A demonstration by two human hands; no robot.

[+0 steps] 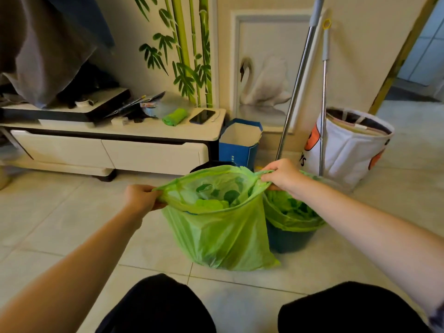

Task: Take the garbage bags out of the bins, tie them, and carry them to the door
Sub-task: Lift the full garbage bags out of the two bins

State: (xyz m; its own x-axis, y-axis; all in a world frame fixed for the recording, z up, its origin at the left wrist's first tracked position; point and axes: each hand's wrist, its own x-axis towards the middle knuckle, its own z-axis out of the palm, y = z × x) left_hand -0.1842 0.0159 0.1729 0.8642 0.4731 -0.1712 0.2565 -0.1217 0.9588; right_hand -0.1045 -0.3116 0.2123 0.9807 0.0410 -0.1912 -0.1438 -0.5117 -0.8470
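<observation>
A translucent green garbage bag [216, 231] hangs just above the tiled floor in front of my knees, its mouth stretched wide. My left hand [140, 197] grips the bag's left rim, and my right hand [282, 175] grips the right rim. Green scraps show inside it. To its right stands a dark teal bin [288, 241] lined with a second green bag [293, 212] that also holds green waste. Behind the held bag, a dark bin [211, 164] shows only its rim.
A low white TV cabinet [108, 150] runs along the left wall with a roll of green bags [175, 117] and a phone [202, 116] on top. A blue carton [240, 143], two mop poles [298, 87] and a white fabric basket [348, 145] stand behind. A doorway [420, 56] opens far right.
</observation>
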